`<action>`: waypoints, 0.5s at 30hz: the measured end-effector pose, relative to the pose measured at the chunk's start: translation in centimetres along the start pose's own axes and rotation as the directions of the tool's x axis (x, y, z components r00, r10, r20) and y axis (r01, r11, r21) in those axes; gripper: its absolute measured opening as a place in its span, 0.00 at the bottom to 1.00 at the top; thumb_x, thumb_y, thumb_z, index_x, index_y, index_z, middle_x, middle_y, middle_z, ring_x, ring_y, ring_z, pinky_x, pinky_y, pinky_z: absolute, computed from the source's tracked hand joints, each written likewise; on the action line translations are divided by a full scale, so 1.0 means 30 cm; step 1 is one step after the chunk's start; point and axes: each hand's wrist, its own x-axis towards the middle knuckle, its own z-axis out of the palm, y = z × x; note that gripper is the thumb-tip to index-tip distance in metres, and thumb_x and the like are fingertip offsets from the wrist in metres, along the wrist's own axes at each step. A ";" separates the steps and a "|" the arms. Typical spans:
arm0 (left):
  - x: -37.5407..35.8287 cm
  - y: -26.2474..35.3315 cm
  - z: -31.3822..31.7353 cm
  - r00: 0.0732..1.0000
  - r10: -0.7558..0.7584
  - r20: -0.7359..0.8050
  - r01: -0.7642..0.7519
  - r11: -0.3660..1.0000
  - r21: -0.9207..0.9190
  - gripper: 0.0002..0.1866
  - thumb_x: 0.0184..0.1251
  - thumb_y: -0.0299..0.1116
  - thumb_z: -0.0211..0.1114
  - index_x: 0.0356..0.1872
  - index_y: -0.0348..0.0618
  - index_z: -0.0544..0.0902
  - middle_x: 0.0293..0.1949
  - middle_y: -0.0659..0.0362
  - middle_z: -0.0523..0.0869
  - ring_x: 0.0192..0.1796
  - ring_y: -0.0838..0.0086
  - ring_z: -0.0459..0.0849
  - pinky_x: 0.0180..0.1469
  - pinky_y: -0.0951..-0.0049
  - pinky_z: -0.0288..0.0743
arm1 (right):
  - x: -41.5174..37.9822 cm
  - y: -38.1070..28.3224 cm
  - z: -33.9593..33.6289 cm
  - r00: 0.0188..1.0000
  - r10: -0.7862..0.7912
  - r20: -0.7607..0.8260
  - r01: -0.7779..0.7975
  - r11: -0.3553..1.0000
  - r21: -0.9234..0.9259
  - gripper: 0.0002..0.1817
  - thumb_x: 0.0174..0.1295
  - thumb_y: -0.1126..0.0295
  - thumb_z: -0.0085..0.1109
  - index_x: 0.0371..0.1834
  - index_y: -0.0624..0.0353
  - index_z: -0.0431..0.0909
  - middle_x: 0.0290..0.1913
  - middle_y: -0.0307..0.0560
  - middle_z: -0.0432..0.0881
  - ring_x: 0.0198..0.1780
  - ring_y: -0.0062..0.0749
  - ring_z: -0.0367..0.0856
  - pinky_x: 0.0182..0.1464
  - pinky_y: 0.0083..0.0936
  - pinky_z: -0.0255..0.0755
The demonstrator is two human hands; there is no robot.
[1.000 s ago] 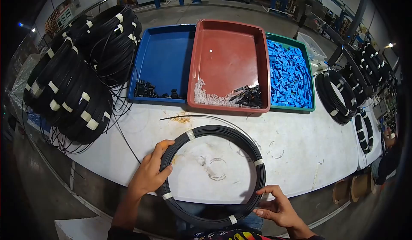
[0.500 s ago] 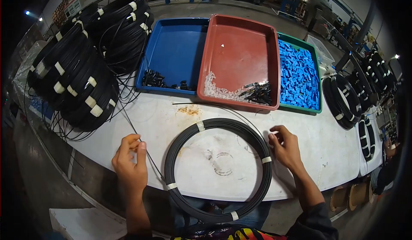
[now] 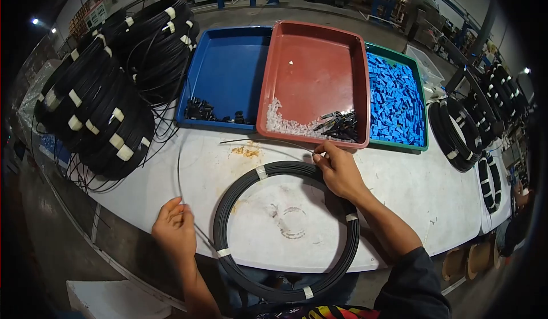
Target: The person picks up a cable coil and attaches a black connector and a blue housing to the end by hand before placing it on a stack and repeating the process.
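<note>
Pinching one strand (image 3: 178,173) in my left hand (image 3: 174,230), I grip another strand (image 3: 268,141) with my right hand (image 3: 341,173). The black coil (image 3: 220,219) lies on the white table (image 3: 405,193), overhanging its near edge.

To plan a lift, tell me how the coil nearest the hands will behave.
The coil will probably hold its ring shape, since white tapes bind it. One loose end, curving beyond the left hand, seems springy and may whip.
</note>
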 end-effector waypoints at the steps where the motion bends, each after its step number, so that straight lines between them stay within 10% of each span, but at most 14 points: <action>1: -0.012 0.008 -0.005 0.996 0.005 -0.086 -0.007 1.000 -0.014 0.13 0.65 0.16 0.68 0.50 0.26 0.84 0.36 0.51 0.89 0.33 0.76 0.88 0.36 0.80 0.80 | -0.003 0.009 0.001 1.000 0.007 -0.009 -0.007 1.000 0.000 0.11 0.71 0.66 0.61 0.47 0.64 0.78 0.34 0.62 0.86 0.37 0.57 0.85 0.42 0.47 0.74; 8: -0.051 0.077 0.046 0.925 0.313 -0.216 -0.315 0.949 0.028 0.11 0.66 0.17 0.68 0.48 0.29 0.87 0.40 0.48 0.91 0.38 0.73 0.90 0.36 0.77 0.83 | -0.017 0.056 0.008 0.945 -0.016 -0.328 0.158 0.898 0.410 0.10 0.81 0.65 0.51 0.52 0.60 0.75 0.30 0.32 0.71 0.26 0.14 0.62 0.28 0.18 0.60; 11: -0.022 0.138 0.087 0.779 0.622 0.075 -0.618 0.743 0.258 0.10 0.62 0.13 0.67 0.43 0.31 0.90 0.41 0.49 0.91 0.36 0.68 0.88 0.36 0.75 0.79 | 0.001 0.062 0.005 0.922 0.051 -0.384 0.234 0.718 0.656 0.10 0.80 0.66 0.52 0.57 0.58 0.72 0.31 0.33 0.72 0.23 0.11 0.61 0.22 0.15 0.54; 15: -0.012 0.155 0.117 0.846 0.505 0.173 -0.532 0.824 0.196 0.13 0.59 0.15 0.67 0.44 0.34 0.91 0.42 0.48 0.91 0.40 0.59 0.91 0.43 0.68 0.84 | 0.021 0.050 -0.055 0.917 0.083 -0.390 0.256 0.627 0.735 0.08 0.77 0.70 0.54 0.55 0.57 0.73 0.30 0.35 0.74 0.20 0.13 0.65 0.19 0.14 0.58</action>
